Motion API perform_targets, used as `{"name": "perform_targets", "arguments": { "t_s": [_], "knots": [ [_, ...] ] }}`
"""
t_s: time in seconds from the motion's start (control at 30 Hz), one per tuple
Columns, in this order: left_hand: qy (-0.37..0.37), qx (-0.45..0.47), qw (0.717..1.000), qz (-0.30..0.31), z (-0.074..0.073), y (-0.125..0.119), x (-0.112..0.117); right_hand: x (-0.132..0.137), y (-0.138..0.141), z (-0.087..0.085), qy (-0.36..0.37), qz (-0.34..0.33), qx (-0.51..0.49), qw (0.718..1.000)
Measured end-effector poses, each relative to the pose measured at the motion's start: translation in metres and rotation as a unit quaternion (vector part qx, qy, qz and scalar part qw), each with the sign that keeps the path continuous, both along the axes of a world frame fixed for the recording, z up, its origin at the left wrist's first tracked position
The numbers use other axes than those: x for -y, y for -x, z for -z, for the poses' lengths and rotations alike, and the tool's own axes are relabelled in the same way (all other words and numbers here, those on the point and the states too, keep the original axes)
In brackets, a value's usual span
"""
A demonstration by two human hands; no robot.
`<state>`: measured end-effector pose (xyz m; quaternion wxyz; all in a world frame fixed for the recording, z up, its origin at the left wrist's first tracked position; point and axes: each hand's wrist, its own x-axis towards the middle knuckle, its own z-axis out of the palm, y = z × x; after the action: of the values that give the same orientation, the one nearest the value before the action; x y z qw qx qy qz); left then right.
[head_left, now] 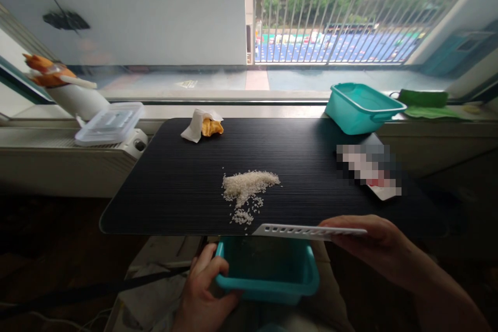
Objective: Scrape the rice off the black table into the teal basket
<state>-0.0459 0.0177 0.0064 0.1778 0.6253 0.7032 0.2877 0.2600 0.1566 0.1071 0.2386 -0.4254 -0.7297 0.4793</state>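
Teal bin (268, 275) under table edge (175, 232), left hand (202, 295)

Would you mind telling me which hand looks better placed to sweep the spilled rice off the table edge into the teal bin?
The right hand, probably: it holds the white slotted scraper at the table edge near the rice, while the left hand grips the teal bin below.
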Motion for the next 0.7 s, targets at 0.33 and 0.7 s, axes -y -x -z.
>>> {"name": "perform_targets", "arguments": {
  "t_s": [0.33, 0.7],
  "knots": [
    [-0.006, 0.006, 1.0, -0.011, 0.002, 0.001, 0.001, -0.007, 0.015, 0.009, -0.008, -0.01, -0.014, 1.0],
    [-0.008, 0.023, 0.999, -0.028, 0.003, 0.001, 0.002, -0.008, 0.022, 0.01, -0.016, -0.023, -0.02, 0.999]
  ]
}}
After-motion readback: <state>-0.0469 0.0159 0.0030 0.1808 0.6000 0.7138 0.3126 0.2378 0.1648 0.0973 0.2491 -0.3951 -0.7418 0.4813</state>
